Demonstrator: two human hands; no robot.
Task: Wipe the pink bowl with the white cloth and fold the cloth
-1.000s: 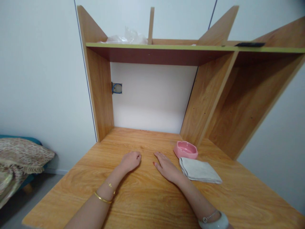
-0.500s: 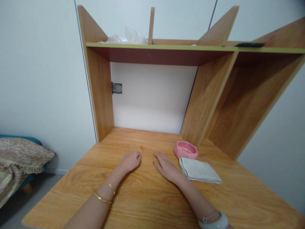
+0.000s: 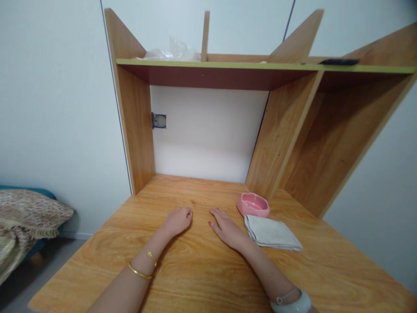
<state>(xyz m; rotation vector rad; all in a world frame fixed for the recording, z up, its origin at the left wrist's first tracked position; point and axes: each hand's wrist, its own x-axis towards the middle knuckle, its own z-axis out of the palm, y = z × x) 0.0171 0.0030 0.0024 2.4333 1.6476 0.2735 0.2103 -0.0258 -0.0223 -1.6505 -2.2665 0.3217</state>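
Note:
My left hand [image 3: 178, 219] rests on the wooden desk [image 3: 195, 269] curled into a loose fist, with nothing visible in it. Gold bracelets circle that wrist. My right hand [image 3: 228, 228] lies flat on the desk a little to the right, fingers stretched forward. Just right of it lies a folded grey-white cloth [image 3: 272, 232], close to the hand's edge. A small pink dish [image 3: 253, 204] stands behind the cloth.
A wooden hutch [image 3: 137, 130] with upright panels and a shelf stands at the back of the desk. Crumpled clear plastic [image 3: 172, 51] and a dark flat object [image 3: 339, 61] lie on the shelf. A bed with a patterned blanket [image 3: 26, 217] is at the far left.

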